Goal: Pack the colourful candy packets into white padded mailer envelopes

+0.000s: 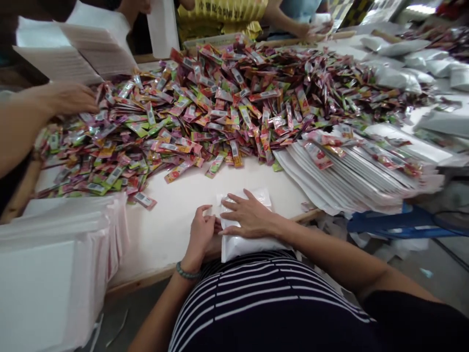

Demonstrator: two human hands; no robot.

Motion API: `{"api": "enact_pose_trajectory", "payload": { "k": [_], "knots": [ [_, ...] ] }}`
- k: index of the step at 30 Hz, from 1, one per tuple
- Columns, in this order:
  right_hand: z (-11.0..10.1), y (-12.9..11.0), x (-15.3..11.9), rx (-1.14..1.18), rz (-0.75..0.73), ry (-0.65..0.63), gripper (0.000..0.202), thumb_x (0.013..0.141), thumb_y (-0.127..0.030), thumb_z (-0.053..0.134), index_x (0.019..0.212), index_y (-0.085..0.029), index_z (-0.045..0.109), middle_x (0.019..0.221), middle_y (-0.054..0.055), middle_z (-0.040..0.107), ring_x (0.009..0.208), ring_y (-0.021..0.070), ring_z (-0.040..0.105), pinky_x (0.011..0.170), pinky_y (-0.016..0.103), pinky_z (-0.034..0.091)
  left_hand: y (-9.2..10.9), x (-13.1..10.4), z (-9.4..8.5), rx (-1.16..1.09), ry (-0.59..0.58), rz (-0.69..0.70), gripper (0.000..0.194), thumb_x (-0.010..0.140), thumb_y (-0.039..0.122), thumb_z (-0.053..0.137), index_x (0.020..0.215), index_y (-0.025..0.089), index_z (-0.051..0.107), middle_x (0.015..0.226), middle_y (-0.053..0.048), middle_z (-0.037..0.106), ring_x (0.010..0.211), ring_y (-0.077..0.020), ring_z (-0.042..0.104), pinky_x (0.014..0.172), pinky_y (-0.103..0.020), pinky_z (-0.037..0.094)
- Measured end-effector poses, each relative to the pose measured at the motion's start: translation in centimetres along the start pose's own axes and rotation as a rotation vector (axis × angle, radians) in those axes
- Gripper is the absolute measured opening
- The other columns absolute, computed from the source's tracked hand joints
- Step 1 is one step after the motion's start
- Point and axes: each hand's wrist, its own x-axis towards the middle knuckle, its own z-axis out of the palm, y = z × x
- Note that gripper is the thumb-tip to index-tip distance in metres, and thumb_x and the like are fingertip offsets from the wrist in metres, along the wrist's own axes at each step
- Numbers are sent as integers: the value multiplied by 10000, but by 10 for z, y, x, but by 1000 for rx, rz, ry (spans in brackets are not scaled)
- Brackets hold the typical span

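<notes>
A filled white plastic bag (238, 247) lies at the near edge of the white table (161, 234), against my body. My right hand (251, 215) rests flat on top of it with the fingers spread. At the bag's left edge is my left hand (203, 230), its thumb and fingers curled together; what they pinch, if anything, is too small to make out. Beyond both hands spreads a large heap of small colourful packets (227, 107).
White bags are stacked at the near left (40, 274), and more lie fanned out at the right (344, 171). Another person's hand (69, 98) reaches to the heap's left side. Filled bags (395, 78) lie at the back right. A blue stool (410, 220) stands below right.
</notes>
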Motion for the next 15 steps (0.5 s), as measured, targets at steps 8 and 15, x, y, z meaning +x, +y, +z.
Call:
{"api": "enact_pose_trajectory", "payload": {
  "k": [8,15],
  "knots": [
    [-1,16,-6,397,86,74,515,1018,-464,244,1481,-260,343,1543,47,346,1454,173,224,1193,476,110,14,22,8,100,-4,118,443,633,322,702,1023,182,543,629,1,657,573,-184,623,570,-291,462],
    [-45,63,21,326,477,55,671,887,-466,563,1445,-131,401,1294,172,599,1217,302,531,986,433,418,44,23,9,-1,7,177,722,528,415,768,1167,206,507,682,8,686,777,-235,682,686,-308,498]
  ]
}}
